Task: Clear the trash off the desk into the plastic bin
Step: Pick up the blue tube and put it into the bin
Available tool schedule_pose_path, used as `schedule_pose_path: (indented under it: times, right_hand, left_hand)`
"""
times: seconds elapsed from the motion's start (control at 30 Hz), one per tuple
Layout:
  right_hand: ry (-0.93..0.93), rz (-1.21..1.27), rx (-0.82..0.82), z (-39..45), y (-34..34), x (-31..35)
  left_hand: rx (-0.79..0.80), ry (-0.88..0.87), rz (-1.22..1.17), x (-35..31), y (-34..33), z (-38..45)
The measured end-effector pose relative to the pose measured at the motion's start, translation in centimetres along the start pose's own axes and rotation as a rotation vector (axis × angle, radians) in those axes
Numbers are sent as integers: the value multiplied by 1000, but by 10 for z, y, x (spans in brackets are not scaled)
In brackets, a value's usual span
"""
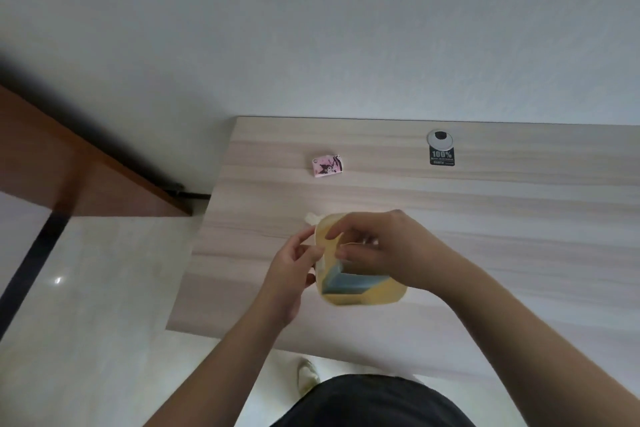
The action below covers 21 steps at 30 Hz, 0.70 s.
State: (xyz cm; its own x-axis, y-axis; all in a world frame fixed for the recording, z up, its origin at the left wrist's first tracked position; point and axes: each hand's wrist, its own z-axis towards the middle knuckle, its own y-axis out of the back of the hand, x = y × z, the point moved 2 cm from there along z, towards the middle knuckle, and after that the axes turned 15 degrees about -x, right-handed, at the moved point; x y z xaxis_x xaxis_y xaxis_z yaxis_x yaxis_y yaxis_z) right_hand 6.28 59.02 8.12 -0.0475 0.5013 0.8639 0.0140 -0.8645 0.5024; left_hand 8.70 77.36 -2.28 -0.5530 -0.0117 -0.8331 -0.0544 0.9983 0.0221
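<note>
A small yellow translucent plastic bin (pixel 367 295) stands on the light wood desk (pixel 485 218), near its front left. Something blue (pixel 349 279) lies inside it. My left hand (pixel 294 274) grips the bin's left rim with thumb and fingers. My right hand (pixel 384 250) hovers over the bin's opening, its fingers pinched on a small pale scrap (pixel 367 241) that is mostly hidden. A white crumpled bit (pixel 311 217) pokes out at the bin's far left corner. A pink printed packet (pixel 328 166) lies farther back on the desk.
A round grey cable grommet (pixel 440 139) and a black "100%" sticker (pixel 442 156) sit near the desk's back edge by the white wall. The desk's left edge drops to a pale tiled floor (pixel 86 305). A brown wooden panel (pixel 69 166) stands at left.
</note>
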Motion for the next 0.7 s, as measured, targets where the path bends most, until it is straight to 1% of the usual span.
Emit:
schedule_pose_path:
  times: [0.07,0.17,0.27,0.37,0.53,0.7]
  right_hand:
    - [63,-41,28,4,-24,11]
    - [91,-94,-53,7,-47,22]
    - [29,-43,-182,8,-59,32]
    - [4,-29,-275,8,-67,41]
    - [-53,9,-381,5,-84,49]
    - [-131,-27,-436,1,-113,34]
  left_hand:
    - [22,7,-13,1,19,-5]
    - [15,53,-59,4,52,-12]
    - [-17,67,-84,9,84,-17]
    - [-46,76,-98,14,110,-21]
    - [-57,85,-97,22,151,-21]
    - [-89,97,-130,25,189,-16]
